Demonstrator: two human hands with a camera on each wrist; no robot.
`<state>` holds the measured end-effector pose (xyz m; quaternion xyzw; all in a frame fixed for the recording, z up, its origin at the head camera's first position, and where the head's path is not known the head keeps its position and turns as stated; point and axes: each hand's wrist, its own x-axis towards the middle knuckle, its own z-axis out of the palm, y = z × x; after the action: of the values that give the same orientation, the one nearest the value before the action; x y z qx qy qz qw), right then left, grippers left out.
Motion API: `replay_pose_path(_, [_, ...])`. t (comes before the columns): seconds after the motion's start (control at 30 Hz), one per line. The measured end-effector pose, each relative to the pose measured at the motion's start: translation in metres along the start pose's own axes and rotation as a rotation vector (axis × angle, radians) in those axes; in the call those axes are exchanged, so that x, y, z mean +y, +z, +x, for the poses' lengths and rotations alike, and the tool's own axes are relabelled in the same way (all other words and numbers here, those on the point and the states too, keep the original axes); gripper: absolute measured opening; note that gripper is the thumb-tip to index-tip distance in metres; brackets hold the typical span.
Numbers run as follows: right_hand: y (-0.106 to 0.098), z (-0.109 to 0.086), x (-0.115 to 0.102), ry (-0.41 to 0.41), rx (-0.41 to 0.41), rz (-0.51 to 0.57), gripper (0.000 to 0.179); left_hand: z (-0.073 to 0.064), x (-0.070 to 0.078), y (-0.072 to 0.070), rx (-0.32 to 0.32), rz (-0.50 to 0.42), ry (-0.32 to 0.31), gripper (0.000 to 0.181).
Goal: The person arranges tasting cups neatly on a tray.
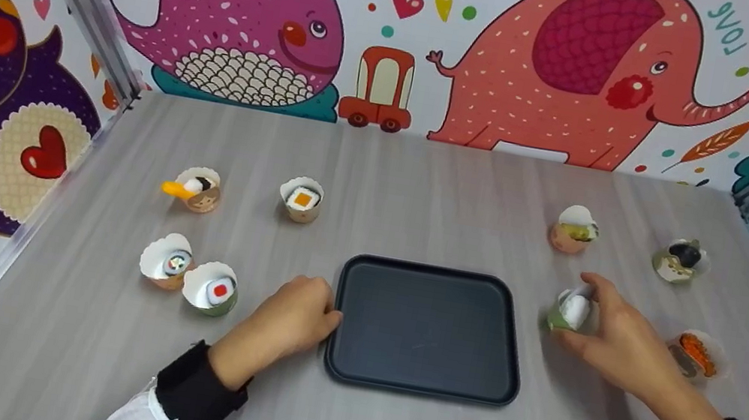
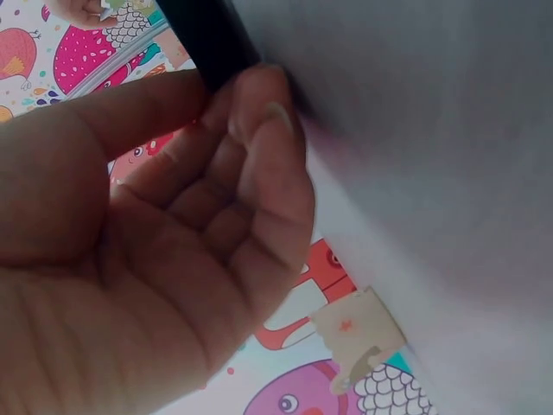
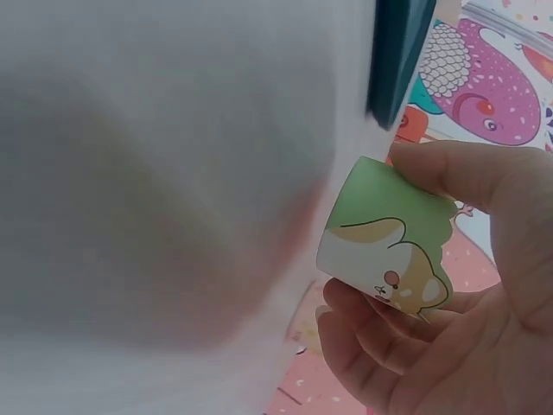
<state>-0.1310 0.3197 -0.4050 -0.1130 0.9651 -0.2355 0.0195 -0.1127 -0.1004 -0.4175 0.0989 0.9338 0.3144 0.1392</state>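
Note:
My left hand (image 1: 298, 313) pinches the left rim of a dark rectangular tray (image 1: 426, 333) between thumb and curled fingers; the left wrist view shows the tray's edge (image 2: 207, 39) at the fingertips. To the tray's right, my right hand (image 1: 625, 347) grips a green paper cup (image 3: 389, 233) printed with a cartoon animal, thumb on one side and fingers on the other. A white piece (image 1: 574, 310) sits inside that cup. Whether the cup touches the table is unclear. Just behind the right hand's wrist stands a cup with an orange-topped piece (image 1: 698, 354).
At the right rear are a cup with a green-topped piece (image 1: 575, 231) and a cup with a black piece (image 1: 680, 259). Several sushi-filled cups stand on the left, among them one with a red-centred roll (image 1: 211, 288) and one with an orange-centred roll (image 1: 302, 199). Printed walls border the table.

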Motion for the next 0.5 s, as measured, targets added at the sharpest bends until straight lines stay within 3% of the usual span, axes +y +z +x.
replay_pose_path(0.5, [0.005,0.021,-0.044,-0.087,0.032,0.027,0.087,-0.001,0.0,0.0,0.0,-0.011,-0.013,0.048])
